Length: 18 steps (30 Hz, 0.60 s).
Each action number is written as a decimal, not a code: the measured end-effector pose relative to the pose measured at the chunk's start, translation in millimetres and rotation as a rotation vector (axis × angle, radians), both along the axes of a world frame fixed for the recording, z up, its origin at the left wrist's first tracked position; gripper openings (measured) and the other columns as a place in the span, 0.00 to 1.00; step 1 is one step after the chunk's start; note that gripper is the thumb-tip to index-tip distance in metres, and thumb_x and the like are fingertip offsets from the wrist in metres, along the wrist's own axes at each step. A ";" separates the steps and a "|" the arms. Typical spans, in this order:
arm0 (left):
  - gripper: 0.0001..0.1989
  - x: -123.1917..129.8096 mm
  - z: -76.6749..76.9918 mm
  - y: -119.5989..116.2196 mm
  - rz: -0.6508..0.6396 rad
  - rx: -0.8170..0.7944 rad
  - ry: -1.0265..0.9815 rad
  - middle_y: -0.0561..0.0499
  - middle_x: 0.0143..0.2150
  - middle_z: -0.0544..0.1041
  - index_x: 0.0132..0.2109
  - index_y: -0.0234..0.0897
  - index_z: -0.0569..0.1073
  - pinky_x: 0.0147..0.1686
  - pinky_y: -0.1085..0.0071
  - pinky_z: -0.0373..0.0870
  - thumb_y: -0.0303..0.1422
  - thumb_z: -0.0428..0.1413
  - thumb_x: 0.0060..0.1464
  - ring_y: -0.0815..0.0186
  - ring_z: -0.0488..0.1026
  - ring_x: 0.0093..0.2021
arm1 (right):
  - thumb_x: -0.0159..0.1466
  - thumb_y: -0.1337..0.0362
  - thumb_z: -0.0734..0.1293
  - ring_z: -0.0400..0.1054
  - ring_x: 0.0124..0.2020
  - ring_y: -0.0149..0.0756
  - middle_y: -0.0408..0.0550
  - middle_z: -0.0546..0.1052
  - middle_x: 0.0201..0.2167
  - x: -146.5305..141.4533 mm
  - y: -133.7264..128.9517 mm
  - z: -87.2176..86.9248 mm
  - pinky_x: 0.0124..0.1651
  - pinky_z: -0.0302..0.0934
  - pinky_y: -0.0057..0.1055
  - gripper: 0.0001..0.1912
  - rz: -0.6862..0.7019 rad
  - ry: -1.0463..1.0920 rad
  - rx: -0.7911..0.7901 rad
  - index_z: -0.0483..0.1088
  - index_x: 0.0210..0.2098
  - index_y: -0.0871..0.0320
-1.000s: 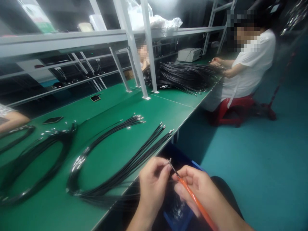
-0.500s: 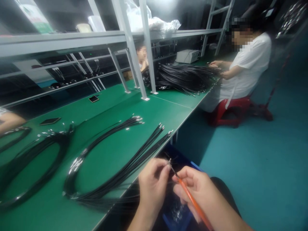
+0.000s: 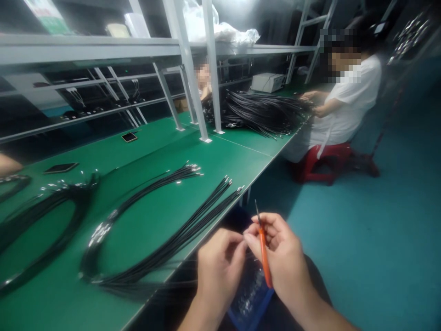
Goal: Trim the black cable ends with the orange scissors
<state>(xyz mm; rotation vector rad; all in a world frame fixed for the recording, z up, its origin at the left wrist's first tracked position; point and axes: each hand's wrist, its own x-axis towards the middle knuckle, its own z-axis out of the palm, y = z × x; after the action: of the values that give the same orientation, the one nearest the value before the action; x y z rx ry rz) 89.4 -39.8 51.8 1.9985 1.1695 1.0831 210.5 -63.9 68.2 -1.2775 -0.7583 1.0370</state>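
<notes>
An orange-handled tool (image 3: 264, 257) with a thin dark tip lies in my right hand (image 3: 282, 253), its tip pointing up and away. My left hand (image 3: 222, 264) is closed in a pinch, its fingertips meeting those of my right hand; whatever lies between them is too small to make out. Just left of my hands, a bundle of black cables (image 3: 172, 239) with silvery ends curves over the green table (image 3: 144, 220). Below my hands sits a blue bin (image 3: 253, 294) with small shiny pieces inside.
More cable coils (image 3: 65, 216) lie at the left, near two flat dark objects. White shelf posts (image 3: 193, 82) stand on the table. Farther back, a person in white (image 3: 358, 96) sits on a red stool (image 3: 325, 161) beside a large cable pile (image 3: 262, 112).
My right hand has moved up, and the orange tool has swung upright, its tip now away from my left fingertips. My fingertips have come together. The view has shifted slightly.
</notes>
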 end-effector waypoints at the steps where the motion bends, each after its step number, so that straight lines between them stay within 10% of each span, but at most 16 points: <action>1: 0.05 -0.1 0.0 -0.1 -0.001 -0.004 0.003 0.55 0.27 0.73 0.32 0.37 0.72 0.28 0.76 0.63 0.27 0.55 0.56 0.70 0.69 0.26 | 0.51 0.65 0.72 0.71 0.31 0.34 0.46 0.74 0.30 -0.7 0.5 -1.2 0.34 0.68 0.26 0.17 -0.010 -0.011 0.001 0.65 0.38 0.58; 13: 0.05 -2.7 3.2 -0.4 -0.018 -0.089 -0.004 0.55 0.27 0.72 0.32 0.37 0.72 0.28 0.76 0.62 0.28 0.54 0.57 0.70 0.68 0.27 | 0.56 0.69 0.66 0.73 0.34 0.35 0.47 0.75 0.33 -3.0 -6.8 -18.1 0.35 0.68 0.28 0.11 -0.053 -0.338 0.032 0.65 0.40 0.55; 18: 0.05 -15.7 3.8 12.4 -0.100 -0.315 -0.222 0.54 0.29 0.70 0.34 0.36 0.71 0.31 0.76 0.61 0.31 0.54 0.59 0.69 0.66 0.30 | 0.57 0.68 0.68 0.71 0.37 0.33 0.46 0.75 0.37 12.6 -14.1 -13.1 0.40 0.65 0.27 0.15 0.235 -0.277 -0.025 0.66 0.44 0.54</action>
<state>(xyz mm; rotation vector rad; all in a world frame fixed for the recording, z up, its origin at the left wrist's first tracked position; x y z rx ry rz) 73.7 -27.3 55.5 1.6323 1.0399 0.9740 223.1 -78.0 55.1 -1.3940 -1.1308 1.0702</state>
